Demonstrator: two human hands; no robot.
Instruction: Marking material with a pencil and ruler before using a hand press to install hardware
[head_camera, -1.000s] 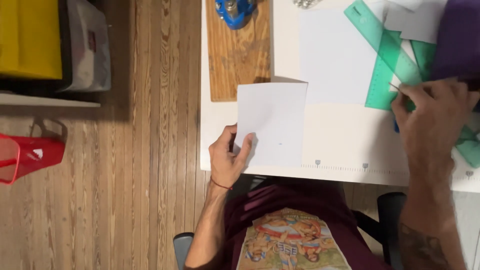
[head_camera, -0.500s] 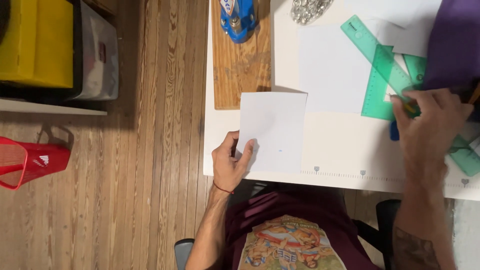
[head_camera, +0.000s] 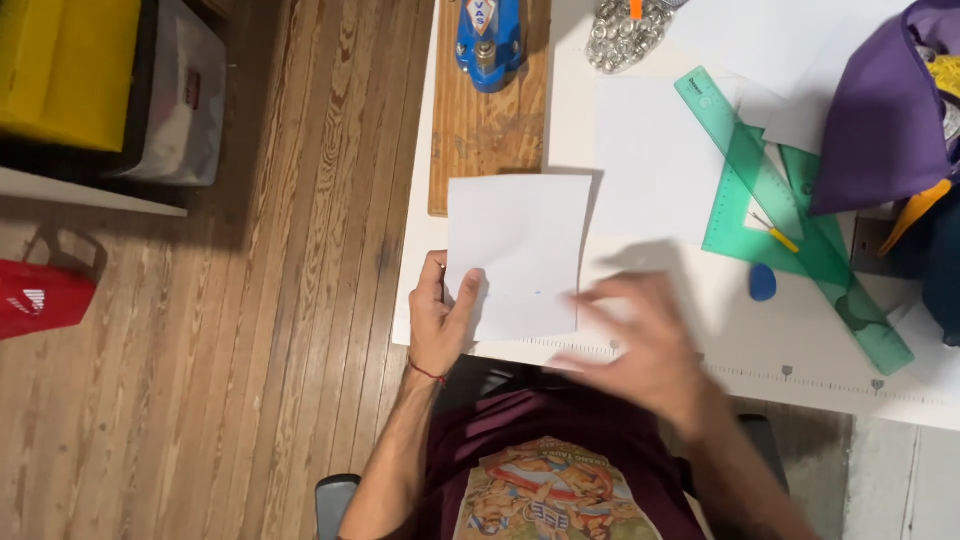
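Observation:
A white sheet of paper is held up over the near left part of the white table. My left hand pinches its lower left corner, thumb on top. Just right of the sheet is my right hand, blurred with motion, fingers spread and holding nothing, over the table's near edge. A small blue oval eraser lies on the table to its right. Green transparent ruler and set square lie further right, with a yellow pencil under them.
A wooden board with a blue tool lies at the table's far left. Silver eyelets sit in a pile beyond. A second white sheet, purple cloth, yellow bin and red object on the wooden floor.
My right hand has left the ruler area at the right and swept left toward the held sheet. The eraser now lies uncovered. The left hand keeps its hold on the paper.

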